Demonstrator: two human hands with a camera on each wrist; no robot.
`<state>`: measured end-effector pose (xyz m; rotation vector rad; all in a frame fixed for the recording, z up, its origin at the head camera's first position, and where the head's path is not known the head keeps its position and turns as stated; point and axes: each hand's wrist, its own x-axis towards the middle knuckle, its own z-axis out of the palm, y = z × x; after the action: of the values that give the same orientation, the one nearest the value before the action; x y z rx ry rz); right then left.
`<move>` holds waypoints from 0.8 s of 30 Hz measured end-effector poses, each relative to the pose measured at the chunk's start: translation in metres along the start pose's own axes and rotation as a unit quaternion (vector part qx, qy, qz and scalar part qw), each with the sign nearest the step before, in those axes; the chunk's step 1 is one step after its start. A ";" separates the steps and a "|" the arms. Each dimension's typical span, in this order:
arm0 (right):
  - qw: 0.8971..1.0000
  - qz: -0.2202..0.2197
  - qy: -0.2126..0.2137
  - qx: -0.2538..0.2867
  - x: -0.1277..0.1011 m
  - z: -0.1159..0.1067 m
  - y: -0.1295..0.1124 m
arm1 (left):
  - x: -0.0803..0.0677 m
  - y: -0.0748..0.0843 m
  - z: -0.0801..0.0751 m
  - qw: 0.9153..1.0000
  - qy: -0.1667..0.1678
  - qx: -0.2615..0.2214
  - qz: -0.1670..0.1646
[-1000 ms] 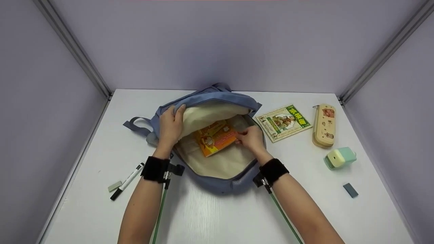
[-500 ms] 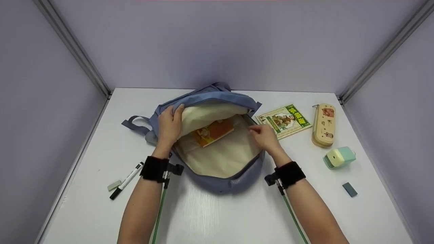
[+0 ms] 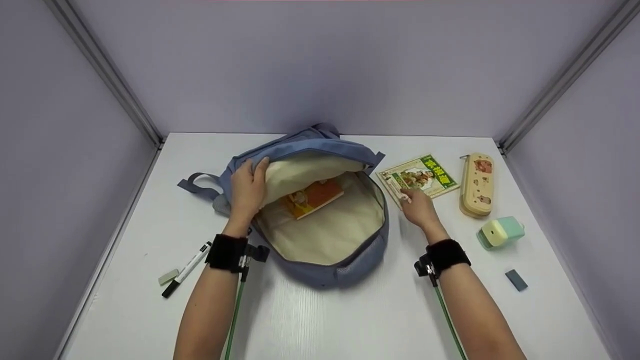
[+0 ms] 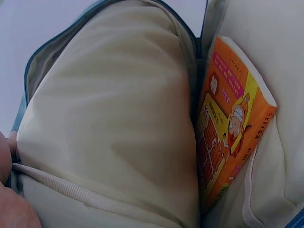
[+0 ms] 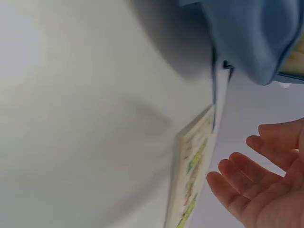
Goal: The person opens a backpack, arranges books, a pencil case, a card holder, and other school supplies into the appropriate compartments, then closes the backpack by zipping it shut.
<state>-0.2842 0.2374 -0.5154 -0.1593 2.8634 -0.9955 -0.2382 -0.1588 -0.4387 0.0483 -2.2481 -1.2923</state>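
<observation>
A blue backpack (image 3: 362,262) with cream lining lies unzipped in the middle of the table. My left hand (image 3: 247,187) grips the edge of its raised flap, thumb on the lining side. Inside the bag, partly under the flap, lies an orange book (image 3: 320,196); its cover shows fully in the left wrist view (image 4: 228,118). My right hand (image 3: 420,207) hovers over the near edge of a green and cream picture book (image 3: 417,175) right of the bag. The right wrist view shows that hand (image 5: 266,180) with fingers apart and nothing between them, beside the picture book (image 5: 190,175).
A cream pencil case (image 3: 477,185) lies on the far right. Nearer stand a green and yellow pencil sharpener (image 3: 501,233) and a dark eraser (image 3: 516,280). On the left, a white marker (image 3: 187,270) lies by a pale green eraser (image 3: 168,277). A wall rises behind the table.
My right hand has let go of the orange book, left the backpack and moved right to the picture book. The orange book has slid farther under the flap. My left hand keeps its grip.
</observation>
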 end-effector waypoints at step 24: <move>0.984 0.006 -0.076 -0.159 -0.029 0.001 0.024 | -0.004 0.001 0.000 1.000 -0.008 0.011 -0.013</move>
<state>-0.2565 0.2591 -0.5290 -0.2315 2.8552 -0.4922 -0.2349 -0.1572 -0.4397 0.0747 -2.2822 -1.2858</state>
